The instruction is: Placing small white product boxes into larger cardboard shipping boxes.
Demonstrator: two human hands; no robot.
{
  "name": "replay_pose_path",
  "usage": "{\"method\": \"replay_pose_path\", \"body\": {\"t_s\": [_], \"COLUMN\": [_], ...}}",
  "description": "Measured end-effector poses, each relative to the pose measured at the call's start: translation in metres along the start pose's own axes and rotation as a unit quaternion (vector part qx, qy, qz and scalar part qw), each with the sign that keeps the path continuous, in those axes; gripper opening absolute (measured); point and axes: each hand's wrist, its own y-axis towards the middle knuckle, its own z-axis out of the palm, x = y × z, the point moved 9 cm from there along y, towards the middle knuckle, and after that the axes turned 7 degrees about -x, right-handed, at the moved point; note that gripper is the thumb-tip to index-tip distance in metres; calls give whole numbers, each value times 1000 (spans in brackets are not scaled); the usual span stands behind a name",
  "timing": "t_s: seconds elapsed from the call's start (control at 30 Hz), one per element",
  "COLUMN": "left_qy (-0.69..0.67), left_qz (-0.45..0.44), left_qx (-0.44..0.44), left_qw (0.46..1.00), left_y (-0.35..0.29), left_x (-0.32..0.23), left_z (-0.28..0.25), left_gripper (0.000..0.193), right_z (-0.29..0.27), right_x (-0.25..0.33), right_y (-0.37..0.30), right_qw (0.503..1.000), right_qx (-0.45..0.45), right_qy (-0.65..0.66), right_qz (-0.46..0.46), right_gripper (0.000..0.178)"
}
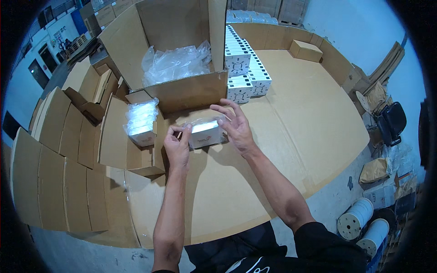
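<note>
A small white box (205, 136) in a clear plastic bag is held over the cardboard-covered table, in front of me. My left hand (177, 148) pinches its left end between thumb and fingers. At its right end, my right hand (239, 129) has its fingers raised and spread, the thumb close to the bag; whether it touches cannot be made out. To the left, an open carton (114, 136) holds a row of similar bagged white boxes (142, 120) in its far part. Behind my hands stands a large open carton (193, 93) with crumpled clear plastic bags (177, 63) inside.
Stacked white boxes with black marks (239, 61) stand behind the large carton's right side. A closed brown box (306, 51) sits at the table's far right. Several empty cartons (54, 182) line the left. Cable reels (355, 218) and a dark chair (391, 120) are off the right edge.
</note>
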Motion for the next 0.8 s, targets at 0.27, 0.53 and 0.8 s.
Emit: {"method": "replay_pose_path", "body": {"t_s": [0.27,0.53,0.8], "left_qy": [-1,24,336], "left_qz": [-4,20,477], "left_qx": [10,12,50], "left_qw": [1000,999,811], "left_y": [-1,-5,-53], "left_x": [0,-9,-105], "left_z": [4,9,49], "left_gripper": [24,20,23], "right_z": [-4,-2,-5], "right_x": [-14,-6,-7], "right_y": [-8,-6,-4], "right_qw": [956,965,963], "right_qx": [113,68,84], "right_qy": [-249,-231,-241], "right_qz": [109,102,92], "right_gripper": [26,30,30]}}
